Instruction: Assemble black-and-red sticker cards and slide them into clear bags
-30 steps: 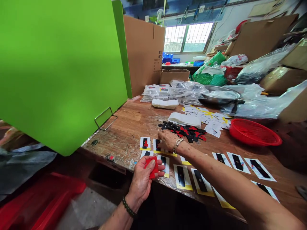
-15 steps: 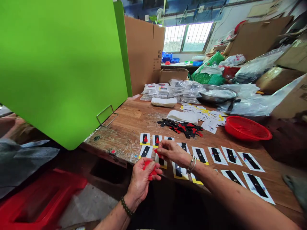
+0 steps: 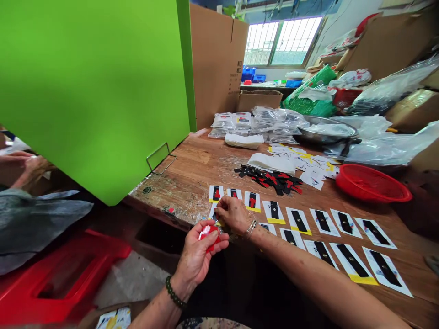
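Observation:
My left hand [image 3: 200, 249] is closed around several small red pieces [image 3: 209, 238], palm up at the table's front edge. Just beyond it, my right hand [image 3: 235, 214] pinches at the leftmost card of the near row; its fingertips are over a black strip [image 3: 215, 214] on that card. Whatever lies between these fingertips is too small to make out. White cards with yellow edges lie in two rows, each bearing a black strip [image 3: 274, 210] with a round stud. In the far row, the three leftmost cards also carry a red piece [image 3: 252, 200].
Behind the rows lie a pile of black and red strips [image 3: 270, 178], loose cards [image 3: 308, 162] and filled clear bags [image 3: 240, 123]. A red basin [image 3: 372, 183] stands at right, a green board [image 3: 96, 91] at left. Another person's hand [image 3: 32, 169] shows at far left.
My right hand has moved left, from the second near-row card to the leftmost one; the red piece in its fingertips no longer shows. My left hand still holds red pieces. The view has shifted slightly.

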The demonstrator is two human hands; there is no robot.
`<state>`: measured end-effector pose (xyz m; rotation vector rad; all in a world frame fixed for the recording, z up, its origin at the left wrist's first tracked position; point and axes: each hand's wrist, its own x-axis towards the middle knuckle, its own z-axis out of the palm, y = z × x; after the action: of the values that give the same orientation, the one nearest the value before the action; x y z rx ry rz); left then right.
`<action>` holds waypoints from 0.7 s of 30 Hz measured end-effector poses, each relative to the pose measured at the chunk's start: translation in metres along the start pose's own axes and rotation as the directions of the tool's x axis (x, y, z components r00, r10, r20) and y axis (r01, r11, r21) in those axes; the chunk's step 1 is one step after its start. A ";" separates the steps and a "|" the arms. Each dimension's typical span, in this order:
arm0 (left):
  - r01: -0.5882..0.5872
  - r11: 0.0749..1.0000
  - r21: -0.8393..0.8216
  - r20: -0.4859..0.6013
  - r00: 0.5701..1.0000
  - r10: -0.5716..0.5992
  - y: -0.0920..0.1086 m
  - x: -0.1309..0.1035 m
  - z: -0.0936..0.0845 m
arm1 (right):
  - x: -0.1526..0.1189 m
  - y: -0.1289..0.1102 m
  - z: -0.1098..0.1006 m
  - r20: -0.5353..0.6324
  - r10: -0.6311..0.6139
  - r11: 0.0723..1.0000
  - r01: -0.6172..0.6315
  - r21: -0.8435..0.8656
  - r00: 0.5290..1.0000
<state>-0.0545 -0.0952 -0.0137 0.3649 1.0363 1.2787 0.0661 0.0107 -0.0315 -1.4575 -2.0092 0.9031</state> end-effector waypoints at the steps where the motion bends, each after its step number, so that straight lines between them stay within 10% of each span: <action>1: -0.002 1.000 0.005 -0.003 1.000 0.002 0.000 0.001 0.001 | 0.000 0.000 0.000 -0.023 -0.032 0.996 0.030 -0.087 0.999; 4: -0.014 0.999 0.031 0.000 1.000 0.014 -0.001 0.003 0.002 | -0.006 -0.002 -0.008 -0.061 -0.109 0.976 0.095 -0.196 0.992; 15: -0.034 0.997 0.073 0.099 0.995 0.027 -0.018 0.003 0.023 | -0.061 -0.005 -0.053 0.275 0.079 0.962 -0.146 0.231 0.958; 21: -0.004 0.997 0.082 0.070 0.998 -0.002 -0.021 0.005 0.024 | -0.052 0.019 -0.069 0.091 0.066 0.993 -0.074 0.095 0.994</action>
<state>-0.0231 -0.0894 -0.0183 0.4702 1.0316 1.2184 0.1430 -0.0196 -0.0009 -1.4649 -1.9563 1.0983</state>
